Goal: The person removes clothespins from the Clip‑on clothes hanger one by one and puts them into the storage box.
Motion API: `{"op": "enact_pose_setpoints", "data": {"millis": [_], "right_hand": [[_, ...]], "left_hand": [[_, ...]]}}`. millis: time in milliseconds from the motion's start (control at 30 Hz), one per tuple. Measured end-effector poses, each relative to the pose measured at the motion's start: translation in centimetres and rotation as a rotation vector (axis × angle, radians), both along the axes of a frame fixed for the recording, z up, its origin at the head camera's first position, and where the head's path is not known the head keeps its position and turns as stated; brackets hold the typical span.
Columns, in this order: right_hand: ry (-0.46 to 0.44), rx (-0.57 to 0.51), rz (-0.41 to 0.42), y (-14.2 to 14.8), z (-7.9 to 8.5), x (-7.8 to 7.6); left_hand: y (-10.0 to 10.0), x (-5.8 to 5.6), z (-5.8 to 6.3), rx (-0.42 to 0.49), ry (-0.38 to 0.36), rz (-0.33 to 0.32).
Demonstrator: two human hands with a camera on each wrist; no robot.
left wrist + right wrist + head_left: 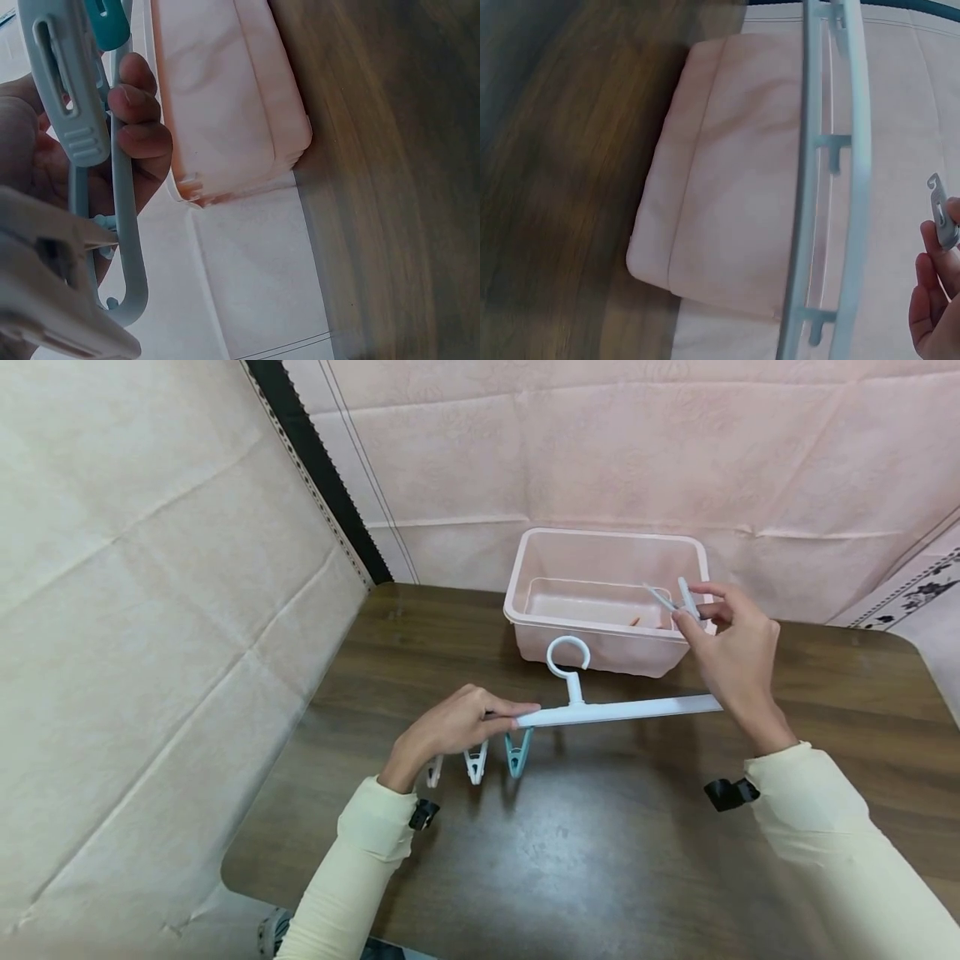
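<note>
My left hand (457, 720) grips one end of a white clip hanger (622, 711), its hook pointing up, above the table. From the gripped end hang a teal clothespin (517, 756), a white clothespin (476, 764) and a pale clothespin (433, 771). In the left wrist view, fingers curl round the hanger's frame (129, 225). Over the right side of a pink basin, my right hand (738, 639) pinches a pale grey clothespin (687, 599) between thumb and fingers. The right wrist view shows this clothespin (939, 214) apart from the hanger's bar (861, 172), which has small hooks inside.
The pink basin (600, 647) stands at the back of the brown wooden table (555, 860), with small orange bits inside. Pale cloth (637, 452) hangs behind the table, and more covers the left side. Black wrist straps (731, 794) sit at both sleeves.
</note>
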State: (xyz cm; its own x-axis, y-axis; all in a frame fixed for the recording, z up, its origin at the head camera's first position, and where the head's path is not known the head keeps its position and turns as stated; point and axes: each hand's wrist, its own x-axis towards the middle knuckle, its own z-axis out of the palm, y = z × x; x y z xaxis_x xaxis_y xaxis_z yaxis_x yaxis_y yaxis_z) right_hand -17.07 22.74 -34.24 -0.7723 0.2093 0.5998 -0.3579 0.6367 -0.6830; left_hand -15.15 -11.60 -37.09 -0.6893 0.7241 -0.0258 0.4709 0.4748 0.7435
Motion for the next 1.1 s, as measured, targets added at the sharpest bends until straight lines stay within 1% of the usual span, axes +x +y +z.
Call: {"op": "enact_pose_setpoints", "data": {"millis": [200, 333, 433, 533, 600, 700, 800, 1000, 1100], "right_hand": [[-0.132, -0.043, -0.021, -0.3, 0.0, -1.4], [-0.222, -0.056, -0.013, 0.2, -0.5, -2.2], [-0.266, -0.039, -0.02, 1.1, -1.1, -2.5], [-0.281, -0.016, -0.044, 2.0, -1.7, -2.6], [-0.29, -0.012, -0.054, 2.4, -2.1, -2.8], [-0.303, -0.019, -0.055, 2.6, -2.6, -3.2], [-0.319, -0.023, -0.058, 2.5, -3.0, -3.6], [-0.318, -0.017, -0.081, 2.1, -3.3, -4.0], [-0.312, -0.005, -0.091, 2.1, -3.4, -4.2]], "left_hand": [[0.0, 0.1, -0.1, 0.007, -0.005, -0.005], [-0.1, 0.3, -0.2, 0.003, -0.01, 0.002], [0.1, 0.3, -0.4, -0.002, -0.007, -0.004], [0.2, 0.3, -0.5, -0.004, -0.008, -0.005], [0.1, 0.4, -0.5, -0.008, -0.007, 0.006], [-0.2, 0.4, -0.3, -0.016, -0.007, 0.024], [-0.4, 0.5, -0.2, -0.018, -0.008, 0.023], [-0.5, 0.4, -0.2, -0.013, -0.013, 0.006], [-0.5, 0.4, -0.1, -0.015, -0.012, 0.009]]}}
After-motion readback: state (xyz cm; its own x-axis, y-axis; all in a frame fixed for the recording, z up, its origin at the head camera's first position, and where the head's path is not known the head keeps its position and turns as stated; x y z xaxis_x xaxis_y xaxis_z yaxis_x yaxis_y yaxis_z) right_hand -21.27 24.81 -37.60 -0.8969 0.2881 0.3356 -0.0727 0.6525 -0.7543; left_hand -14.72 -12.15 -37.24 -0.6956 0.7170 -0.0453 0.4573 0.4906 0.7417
